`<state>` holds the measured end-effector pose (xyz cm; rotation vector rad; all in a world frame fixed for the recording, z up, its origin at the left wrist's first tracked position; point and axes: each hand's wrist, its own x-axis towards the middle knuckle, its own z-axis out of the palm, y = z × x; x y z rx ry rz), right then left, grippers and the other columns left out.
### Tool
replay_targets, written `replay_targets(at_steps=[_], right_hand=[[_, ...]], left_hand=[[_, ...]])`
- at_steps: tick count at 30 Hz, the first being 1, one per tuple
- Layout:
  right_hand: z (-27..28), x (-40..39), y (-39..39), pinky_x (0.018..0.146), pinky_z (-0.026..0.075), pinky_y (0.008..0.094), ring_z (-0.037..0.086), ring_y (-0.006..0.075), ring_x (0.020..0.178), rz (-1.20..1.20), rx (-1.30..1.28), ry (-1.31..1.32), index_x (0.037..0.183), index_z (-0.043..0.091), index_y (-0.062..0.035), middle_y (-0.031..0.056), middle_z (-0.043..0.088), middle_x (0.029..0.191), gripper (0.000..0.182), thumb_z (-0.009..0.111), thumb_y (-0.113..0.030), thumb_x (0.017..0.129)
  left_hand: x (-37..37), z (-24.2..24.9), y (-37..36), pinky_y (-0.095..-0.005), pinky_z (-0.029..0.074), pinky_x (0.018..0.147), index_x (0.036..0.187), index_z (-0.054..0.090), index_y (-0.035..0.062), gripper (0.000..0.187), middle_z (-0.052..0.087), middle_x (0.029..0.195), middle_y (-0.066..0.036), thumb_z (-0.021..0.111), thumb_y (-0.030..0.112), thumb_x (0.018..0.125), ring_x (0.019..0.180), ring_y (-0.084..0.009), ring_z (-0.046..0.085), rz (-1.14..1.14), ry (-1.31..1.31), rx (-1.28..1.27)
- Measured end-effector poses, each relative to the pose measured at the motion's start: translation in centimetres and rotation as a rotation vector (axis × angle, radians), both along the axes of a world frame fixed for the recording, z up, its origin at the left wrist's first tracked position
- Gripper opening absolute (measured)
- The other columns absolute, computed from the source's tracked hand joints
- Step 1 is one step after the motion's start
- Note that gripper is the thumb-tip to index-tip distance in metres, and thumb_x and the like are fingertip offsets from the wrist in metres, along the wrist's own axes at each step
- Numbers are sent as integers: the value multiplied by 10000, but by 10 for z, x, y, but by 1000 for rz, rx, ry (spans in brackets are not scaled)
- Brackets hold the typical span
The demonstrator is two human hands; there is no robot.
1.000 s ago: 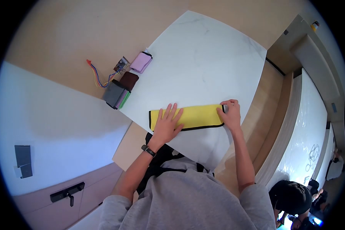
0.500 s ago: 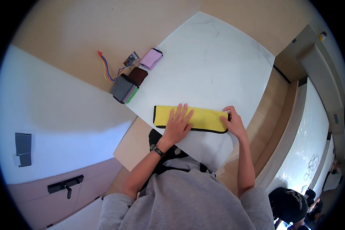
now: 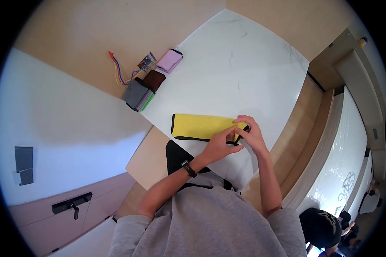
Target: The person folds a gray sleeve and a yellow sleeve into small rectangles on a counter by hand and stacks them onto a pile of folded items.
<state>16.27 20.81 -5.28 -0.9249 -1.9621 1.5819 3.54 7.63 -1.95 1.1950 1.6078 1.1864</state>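
A person in a grey sweatshirt is leaning over a white marble-look table (image 3: pixel 253 55), both hands meeting at the right-hand end of a folded yellow cloth (image 3: pixel 199 127) with black edging. The left hand (image 3: pixel 218 143), a dark watch on its wrist, is closing its fingers on the cloth's near corner, while the right hand (image 3: pixel 249 133) is pinching the same end from just beside it, fingertips curled over the black trim. The two hands are touching or nearly touching each other. The rest of the cloth is lying flat on the table, stretching away to the left of the left hand. Well beyond the hands, at the table's far left edge, a pink folded cloth (image 3: pixel 169 61), a brown folded cloth (image 3: pixel 153 79) and a small stack of grey, pink and green cloths (image 3: pixel 138 96) are sitting in a row, with a bundle of coloured wires (image 3: pixel 121 73) lying on the floor just past them. Behind the right elbow, another person's dark-haired head (image 3: pixel 324 222) is showing at the lower edge of the view
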Motion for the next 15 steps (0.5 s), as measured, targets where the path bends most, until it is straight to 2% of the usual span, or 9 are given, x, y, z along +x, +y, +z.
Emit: replay_targets(at_steps=[1,3,5,6,7,9,10,12,15], right_hand=[[7,-2,0,837,507,297,623,163,1010,1,-1,0,1085,688,-73,105,573,1262,264,742,-107,829],[21,-5,1,823,518,309,640,154,972,78,-278,-35,1155,680,-74,107,572,1307,336,745,-112,828],[38,-4,3,811,521,287,639,136,943,132,-424,-9,1189,661,-53,93,581,1294,344,715,-71,849],[44,-4,4,800,524,266,638,118,914,190,-566,18,1222,642,-32,79,589,1281,354,685,-31,871],[47,-3,6,800,524,266,638,118,914,188,-568,18,1222,642,-32,79,589,1281,354,685,-31,871],[49,-2,10,803,516,263,618,100,884,200,-364,59,1255,636,-36,55,637,1183,371,679,-61,887],[44,-2,15,803,516,263,618,100,884,198,-367,59,1255,636,-36,55,637,1183,371,679,-61,887],[27,-1,26,763,495,257,569,82,808,290,-88,-151,1199,643,-28,33,651,1072,304,678,-98,906],[18,-7,32,717,459,252,498,69,748,315,46,-186,1107,640,-13,10,621,955,219,670,-139,931]], left_hand=[[1,5,2,-264,511,831,1314,567,-19,554,682,984,-94,786,200,855,862,-134,650,-21,-24,-93],[3,5,4,-246,497,786,1271,583,-35,471,658,921,-63,753,174,885,814,-103,613,56,-105,-120],[5,-6,4,-228,483,742,1228,599,-51,390,635,859,-33,721,147,915,766,-71,576,130,-187,-149],[5,-21,2,-224,467,715,1202,608,-55,321,621,849,-12,678,124,944,765,-55,552,167,-268,-81],[5,-24,2,-220,451,688,1175,617,-58,257,606,840,9,635,101,973,763,-40,528,205,-348,-12],[1,-30,-2,-223,433,663,1166,618,-53,237,599,840,26,608,109,992,756,-30,508,194,-357,-36],[-2,-31,-3,-226,414,638,1156,618,-48,223,592,841,44,582,117,1012,748,-20,488,183,-365,-57],[-4,-36,-5,-221,404,634,1143,621,-39,218,585,836,49,578,134,1019,739,-18,481,183,-394,-62],[-11,-36,-8,-213,386,628,1107,625,-21,206,573,827,54,571,162,1030,728,-16,468,173,-429,-112]])
